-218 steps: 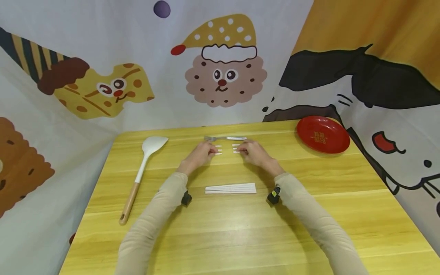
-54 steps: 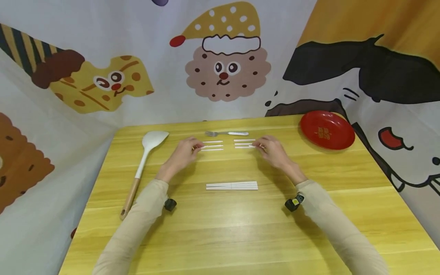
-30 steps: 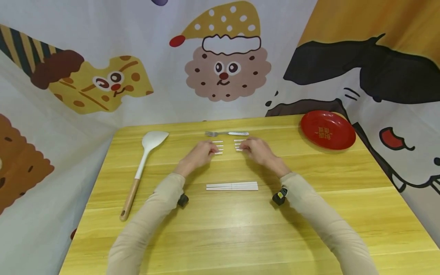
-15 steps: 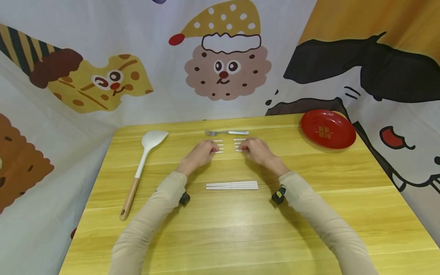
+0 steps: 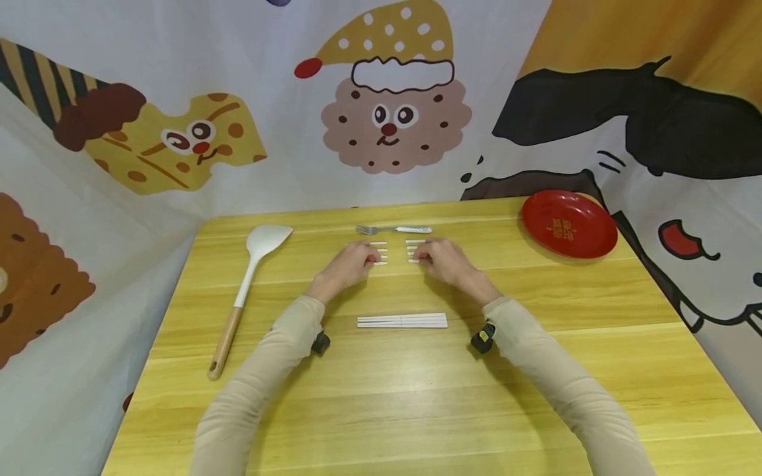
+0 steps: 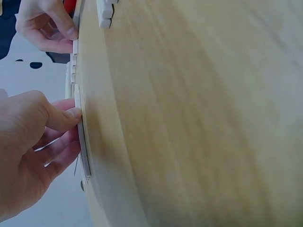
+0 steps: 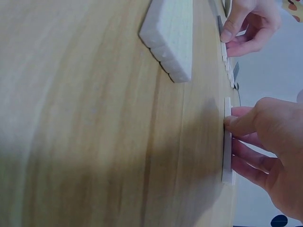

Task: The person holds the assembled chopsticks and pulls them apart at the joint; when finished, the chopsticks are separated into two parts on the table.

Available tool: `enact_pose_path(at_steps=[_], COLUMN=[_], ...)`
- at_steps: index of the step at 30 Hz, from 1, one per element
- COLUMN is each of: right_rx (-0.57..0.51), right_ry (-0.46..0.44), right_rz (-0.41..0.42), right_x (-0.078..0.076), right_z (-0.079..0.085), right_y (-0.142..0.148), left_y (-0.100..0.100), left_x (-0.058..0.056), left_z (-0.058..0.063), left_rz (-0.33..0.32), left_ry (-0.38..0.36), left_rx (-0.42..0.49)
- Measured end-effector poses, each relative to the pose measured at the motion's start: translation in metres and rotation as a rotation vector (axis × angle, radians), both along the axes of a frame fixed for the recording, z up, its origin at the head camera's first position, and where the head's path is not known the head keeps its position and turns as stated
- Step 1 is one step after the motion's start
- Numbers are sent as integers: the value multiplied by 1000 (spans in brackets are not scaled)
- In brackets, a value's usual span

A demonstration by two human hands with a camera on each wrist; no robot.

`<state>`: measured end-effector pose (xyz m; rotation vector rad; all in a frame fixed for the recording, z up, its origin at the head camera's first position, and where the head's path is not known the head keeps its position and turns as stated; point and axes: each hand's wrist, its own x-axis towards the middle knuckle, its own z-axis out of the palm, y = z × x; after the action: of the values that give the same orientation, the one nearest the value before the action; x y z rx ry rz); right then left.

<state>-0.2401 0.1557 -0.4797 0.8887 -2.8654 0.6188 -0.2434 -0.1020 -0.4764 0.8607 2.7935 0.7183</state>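
Note:
In the head view, my left hand and right hand face each other past the table's middle. Thumb and fingers of the left hand pinch a thin white stick, which lies along the tabletop in the left wrist view. The right hand pinches a matching white stick. Beyond each hand lie more white sticks in parallel rows, a left row and a right row, with a gap between their inner ends. My hands hide the outer parts. Nearer to me, several white sticks lie side by side as a bundle.
A fork lies behind the rows. To the left is a white spatula with a wooden handle. A red plate sits at the back right corner of the wooden table. A printed cloth hangs behind.
Since 1.8 seconds ago both hands have moved inward and slightly nearer, and each row has one more stick at its near side. Over the last second the hands have hardly moved.

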Motion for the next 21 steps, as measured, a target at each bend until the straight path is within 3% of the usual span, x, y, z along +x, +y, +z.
enact_pose_path(at_steps=[8,13,21], right_rx=[-23,-88,-144], right_ry=[9,27,16], right_rz=[6,-22,-53], right_x=[2,6,13], right_z=[1,10,29], right_y=[0,4,13], left_y=[-2,-7,-23], left_x=[1,6,19], left_z=[-2,10,30], left_rz=[0,25,44], left_ry=[21,-9,42], left_rx=[10,38,25])
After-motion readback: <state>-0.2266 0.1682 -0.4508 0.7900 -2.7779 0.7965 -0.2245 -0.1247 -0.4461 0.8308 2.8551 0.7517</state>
